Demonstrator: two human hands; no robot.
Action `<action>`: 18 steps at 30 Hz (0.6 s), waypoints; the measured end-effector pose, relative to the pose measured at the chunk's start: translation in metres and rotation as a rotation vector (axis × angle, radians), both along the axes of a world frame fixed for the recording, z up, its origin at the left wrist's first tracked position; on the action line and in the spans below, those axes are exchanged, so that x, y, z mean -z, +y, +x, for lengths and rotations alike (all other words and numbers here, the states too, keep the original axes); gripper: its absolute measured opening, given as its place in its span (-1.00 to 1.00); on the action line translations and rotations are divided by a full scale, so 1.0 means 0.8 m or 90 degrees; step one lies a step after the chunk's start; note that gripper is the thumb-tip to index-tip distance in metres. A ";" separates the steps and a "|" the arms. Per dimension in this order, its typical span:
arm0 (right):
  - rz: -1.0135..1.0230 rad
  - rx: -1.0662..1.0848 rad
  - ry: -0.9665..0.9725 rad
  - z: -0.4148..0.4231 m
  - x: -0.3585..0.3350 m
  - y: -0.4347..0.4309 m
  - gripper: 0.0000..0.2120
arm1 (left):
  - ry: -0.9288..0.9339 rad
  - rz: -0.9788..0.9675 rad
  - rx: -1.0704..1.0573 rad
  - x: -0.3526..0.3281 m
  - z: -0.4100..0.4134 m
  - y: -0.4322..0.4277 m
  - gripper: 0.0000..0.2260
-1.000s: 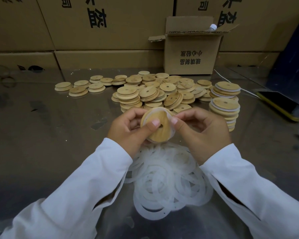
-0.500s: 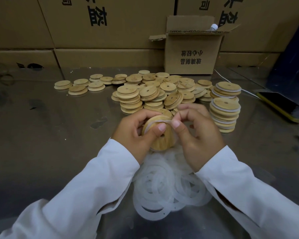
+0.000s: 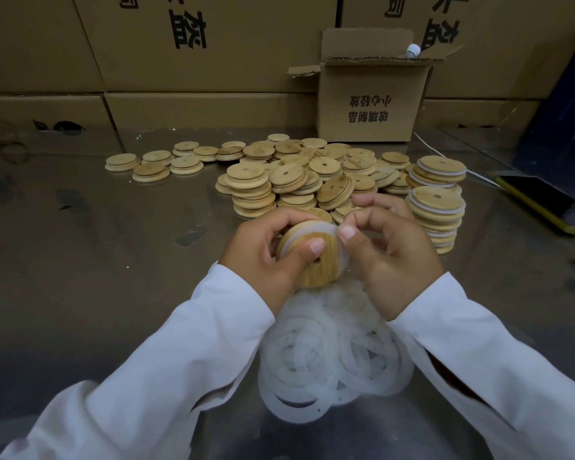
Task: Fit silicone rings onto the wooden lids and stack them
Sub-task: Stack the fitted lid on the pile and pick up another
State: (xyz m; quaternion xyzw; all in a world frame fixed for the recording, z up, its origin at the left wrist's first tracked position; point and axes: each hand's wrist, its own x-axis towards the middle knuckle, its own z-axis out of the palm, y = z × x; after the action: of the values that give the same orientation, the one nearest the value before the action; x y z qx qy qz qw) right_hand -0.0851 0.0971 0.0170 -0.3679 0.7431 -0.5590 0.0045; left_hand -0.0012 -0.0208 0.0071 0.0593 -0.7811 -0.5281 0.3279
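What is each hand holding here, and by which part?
The left hand grips a wooden lid by its rim, thumb on its face. The right hand pinches the silicone ring at the lid's upper edge.

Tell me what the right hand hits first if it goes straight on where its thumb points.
Its thumb points left, so the right hand meets the translucent white silicone ring on the round wooden lid at once; it seems to pinch that ring. Behind sits the left hand gripping the lid.

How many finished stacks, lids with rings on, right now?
2: near stack at right, beside the loose lids; far stack just behind it. Others may be hidden.
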 end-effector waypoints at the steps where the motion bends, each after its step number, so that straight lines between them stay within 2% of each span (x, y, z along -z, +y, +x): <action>1: -0.001 0.002 0.000 0.000 0.000 -0.001 -0.79 | 0.000 -0.014 -0.001 -0.002 0.001 -0.001 -0.85; 6: -0.010 0.023 0.006 0.002 0.006 -0.005 -0.78 | -0.009 -0.055 -0.015 -0.004 0.003 -0.003 -0.85; 11: -0.015 0.039 0.027 -0.001 0.010 -0.008 -0.76 | -0.015 -0.046 -0.018 -0.006 0.004 -0.004 -0.86; 18: -0.008 0.040 0.075 -0.002 0.009 -0.008 -0.84 | -0.008 -0.005 -0.007 -0.009 0.005 -0.002 -0.86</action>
State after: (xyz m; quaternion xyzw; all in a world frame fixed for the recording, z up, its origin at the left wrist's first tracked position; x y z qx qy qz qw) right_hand -0.0864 0.0904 0.0098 -0.3765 0.7500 -0.5406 -0.0592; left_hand 0.0031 -0.0225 0.0141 0.0655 -0.7846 -0.5231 0.3263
